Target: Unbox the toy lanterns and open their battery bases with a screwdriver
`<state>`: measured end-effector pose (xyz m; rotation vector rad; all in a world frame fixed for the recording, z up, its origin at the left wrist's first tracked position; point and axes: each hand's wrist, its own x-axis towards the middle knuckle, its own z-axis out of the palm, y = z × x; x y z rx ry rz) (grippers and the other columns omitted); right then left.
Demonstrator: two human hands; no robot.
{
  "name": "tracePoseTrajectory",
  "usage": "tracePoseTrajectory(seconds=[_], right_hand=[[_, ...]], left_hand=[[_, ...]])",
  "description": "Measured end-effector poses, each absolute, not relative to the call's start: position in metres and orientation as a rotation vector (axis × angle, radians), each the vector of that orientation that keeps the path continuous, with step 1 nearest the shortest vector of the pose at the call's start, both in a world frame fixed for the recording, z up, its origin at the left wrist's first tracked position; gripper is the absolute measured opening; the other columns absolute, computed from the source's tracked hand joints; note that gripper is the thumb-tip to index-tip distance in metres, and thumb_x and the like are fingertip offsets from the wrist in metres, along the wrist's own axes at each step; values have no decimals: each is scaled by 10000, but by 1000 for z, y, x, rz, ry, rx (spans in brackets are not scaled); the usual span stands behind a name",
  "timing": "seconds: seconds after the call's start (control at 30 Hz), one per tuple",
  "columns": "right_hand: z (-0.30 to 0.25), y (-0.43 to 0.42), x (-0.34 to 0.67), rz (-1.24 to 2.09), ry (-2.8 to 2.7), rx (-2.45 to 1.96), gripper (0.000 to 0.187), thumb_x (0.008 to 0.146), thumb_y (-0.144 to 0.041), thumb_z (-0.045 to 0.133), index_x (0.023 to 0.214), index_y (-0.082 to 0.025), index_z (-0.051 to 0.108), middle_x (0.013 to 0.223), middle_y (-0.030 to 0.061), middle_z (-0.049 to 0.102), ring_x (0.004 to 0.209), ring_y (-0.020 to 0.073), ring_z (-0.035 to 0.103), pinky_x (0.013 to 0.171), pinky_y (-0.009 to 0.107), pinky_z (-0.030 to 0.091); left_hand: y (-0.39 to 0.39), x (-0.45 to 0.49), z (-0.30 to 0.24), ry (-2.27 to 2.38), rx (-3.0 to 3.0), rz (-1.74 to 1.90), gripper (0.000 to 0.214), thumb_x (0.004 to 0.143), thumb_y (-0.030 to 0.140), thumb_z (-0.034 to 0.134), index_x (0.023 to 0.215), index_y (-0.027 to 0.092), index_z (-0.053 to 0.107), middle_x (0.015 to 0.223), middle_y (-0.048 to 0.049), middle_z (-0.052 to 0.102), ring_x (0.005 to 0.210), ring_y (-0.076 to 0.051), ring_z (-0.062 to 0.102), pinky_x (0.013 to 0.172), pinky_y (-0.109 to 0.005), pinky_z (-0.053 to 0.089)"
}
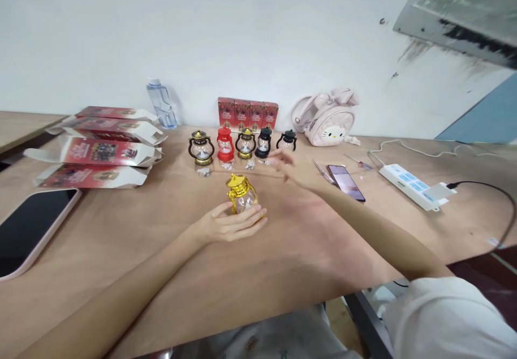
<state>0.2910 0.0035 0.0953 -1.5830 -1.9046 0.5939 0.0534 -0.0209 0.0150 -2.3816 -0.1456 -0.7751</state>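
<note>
You have a shiny gold miniature lantern [239, 186] with a clear, rounded globe, its cap up and leaning slightly left. Your left hand [234, 226] cups its near side, hiding most of the base

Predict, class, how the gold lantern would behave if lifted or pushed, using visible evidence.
The gold lantern is probably light for its size, since its clear body looks largely hollow. That see-through part may also be fragile if squeezed or dropped. Its shiny, smooth-looking surface could feel slippery.
</note>
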Motion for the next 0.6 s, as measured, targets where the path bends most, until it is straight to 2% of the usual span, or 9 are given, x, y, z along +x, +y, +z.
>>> tracePoseTrajectory(seconds=[0.03,0.13,0.23,0.33,0.4,0.47,0.6], right_hand=[[91,-8,279,781,-1976,-1325,308,882,-333,550,1157,-196,539,1068,87,620,860,165,616,557,216,510],[82,-31,252,993,-2123,-955,279,814,-259,641,1084,-257,570,1017,29,640,865,152,621,670,246,533],[88,-37,249,1146,-2106,-978,167,795,-259,643,953,-249,590,911,6,650,798,152,632,668,264,542],[110,-31,274,1238,-2073,-1111,196,784,-327,640,946,-227,591,955,22,647,818,163,631,582,244,536],[130,-21,305,1153,-2045,-1296,236,763,-386,664,899,-206,594,907,22,643,769,152,624,542,225,525],[145,-5,341,1152,-2037,-1520,268,755,-418,677,848,-177,605,821,31,644,702,148,621,564,243,537],[146,42,404,692,-1646,-1799,316,668,-370,770,782,-147,577,761,49,629,656,154,605,543,260,535]], left_hand=[[-22,55,16,-86,-2367,-784,428,868,43,462,1185,324,520,1254,101,581,1133,-9,533,813,-179,410],[-24,59,17,90,-2294,-803,310,864,135,522,1132,285,567,1257,65,586,1212,-22,467,882,-164,394],[-26,61,15,142,-2232,-826,294,859,200,544,1129,313,572,1306,80,542,1264,-40,415,1000,-178,333],[-28,62,14,79,-2253,-830,431,835,158,560,1190,397,510,1374,135,453,1316,-48,347,1140,-263,151],[-30,62,14,11,-2281,-827,477,839,162,554,1229,423,471,1395,133,424,1347,-75,305,1166,-357,32],[-29,63,14,-90,-2303,-805,444,867,187,520,1255,396,465,1397,91,434,1357,-98,292,1161,-406,-11],[-24,65,9,-312,-2391,-765,414,889,114,438,1265,278,491,1363,0,487,1300,-112,391,1156,-383,70]])
